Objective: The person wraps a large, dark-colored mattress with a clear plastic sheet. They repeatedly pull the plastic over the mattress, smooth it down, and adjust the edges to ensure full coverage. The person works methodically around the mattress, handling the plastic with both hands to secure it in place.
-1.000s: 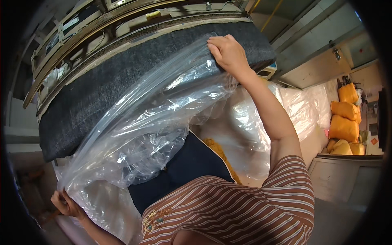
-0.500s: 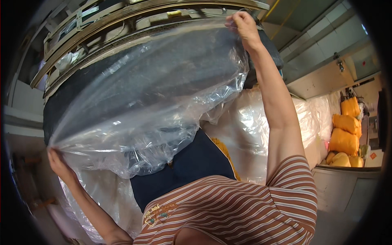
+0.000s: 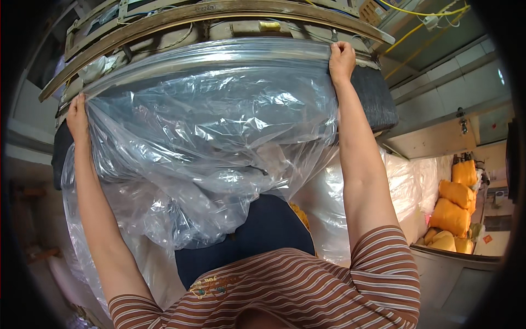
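A wide sheet of clear plastic film (image 3: pixel 219 109) is stretched between my two hands, its far edge taut across a dark padded surface (image 3: pixel 372 98). My left hand (image 3: pixel 78 118) grips the film's left corner with closed fingers. At the right corner, my right hand (image 3: pixel 342 60) pinches the same edge. Below that edge the film hangs in shiny wrinkles and bunches up over my lap. Beyond it runs a long wooden bar (image 3: pixel 219 12) on a frame, close ahead of both hands.
A small yellow block (image 3: pixel 269 26) rests behind the film's far edge. Yellow cables (image 3: pixel 422 30) hang at the upper right. Stuffed orange bags (image 3: pixel 450 216) are stacked at the right, near a wooden board (image 3: pixel 438 131). More plastic-wrapped material (image 3: pixel 408 181) lies beside my right arm.
My left hand has moved up and away from me to the far edge, carrying its corner. The film's edge is now straight across. My right hand shifted slightly right and down in view.
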A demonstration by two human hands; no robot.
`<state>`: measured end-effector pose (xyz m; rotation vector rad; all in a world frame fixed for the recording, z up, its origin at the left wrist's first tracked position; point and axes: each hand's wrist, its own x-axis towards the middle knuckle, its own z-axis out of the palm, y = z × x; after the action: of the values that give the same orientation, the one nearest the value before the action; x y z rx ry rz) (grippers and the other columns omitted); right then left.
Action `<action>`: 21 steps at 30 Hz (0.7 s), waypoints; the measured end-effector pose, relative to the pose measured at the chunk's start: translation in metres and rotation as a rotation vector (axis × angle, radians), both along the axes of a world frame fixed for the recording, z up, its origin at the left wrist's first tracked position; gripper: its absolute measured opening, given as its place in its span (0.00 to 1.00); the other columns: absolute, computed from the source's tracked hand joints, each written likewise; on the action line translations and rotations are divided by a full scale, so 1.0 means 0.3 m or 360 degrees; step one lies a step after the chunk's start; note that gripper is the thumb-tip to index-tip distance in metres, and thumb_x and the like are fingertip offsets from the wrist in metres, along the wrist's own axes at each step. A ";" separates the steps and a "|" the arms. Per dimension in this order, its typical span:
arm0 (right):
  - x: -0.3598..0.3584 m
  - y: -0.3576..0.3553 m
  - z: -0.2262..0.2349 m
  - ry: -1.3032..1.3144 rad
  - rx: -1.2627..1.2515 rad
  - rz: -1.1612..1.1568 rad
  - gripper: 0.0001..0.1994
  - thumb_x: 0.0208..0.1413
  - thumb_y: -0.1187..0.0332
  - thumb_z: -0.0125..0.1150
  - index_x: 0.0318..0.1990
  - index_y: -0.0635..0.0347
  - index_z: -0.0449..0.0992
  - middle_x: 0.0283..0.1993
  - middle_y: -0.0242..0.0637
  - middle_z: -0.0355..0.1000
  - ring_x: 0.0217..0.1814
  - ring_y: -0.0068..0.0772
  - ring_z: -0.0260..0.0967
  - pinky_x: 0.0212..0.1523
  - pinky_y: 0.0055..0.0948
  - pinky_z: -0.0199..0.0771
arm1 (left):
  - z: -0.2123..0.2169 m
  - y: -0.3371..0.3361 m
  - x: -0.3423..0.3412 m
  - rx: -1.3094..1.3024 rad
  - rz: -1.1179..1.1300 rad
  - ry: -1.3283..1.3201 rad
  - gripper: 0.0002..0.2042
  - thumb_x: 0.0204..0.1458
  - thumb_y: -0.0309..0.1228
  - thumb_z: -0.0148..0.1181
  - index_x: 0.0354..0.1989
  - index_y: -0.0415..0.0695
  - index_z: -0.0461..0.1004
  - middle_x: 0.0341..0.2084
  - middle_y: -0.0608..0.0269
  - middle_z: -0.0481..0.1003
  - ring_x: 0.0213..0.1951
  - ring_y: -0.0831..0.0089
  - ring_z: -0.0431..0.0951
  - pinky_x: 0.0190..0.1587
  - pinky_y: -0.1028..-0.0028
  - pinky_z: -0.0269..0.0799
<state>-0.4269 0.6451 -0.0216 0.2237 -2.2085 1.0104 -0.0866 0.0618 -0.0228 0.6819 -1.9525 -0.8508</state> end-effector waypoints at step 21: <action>-0.039 0.013 0.011 -0.0088 -0.0407 -0.0195 0.19 0.56 0.57 0.48 0.35 0.69 0.64 0.47 0.54 0.57 0.50 0.51 0.55 0.57 0.40 0.53 | -0.059 -0.231 0.011 0.0031 0.0252 -0.0141 0.18 0.51 0.45 0.60 0.34 0.39 0.74 0.27 0.66 0.72 0.32 0.74 0.69 0.40 0.76 0.64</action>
<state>-0.4386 0.6489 -0.0182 -0.0553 -2.0872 1.2284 -0.0834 -0.0075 -0.0405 0.8867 -1.9409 -0.7541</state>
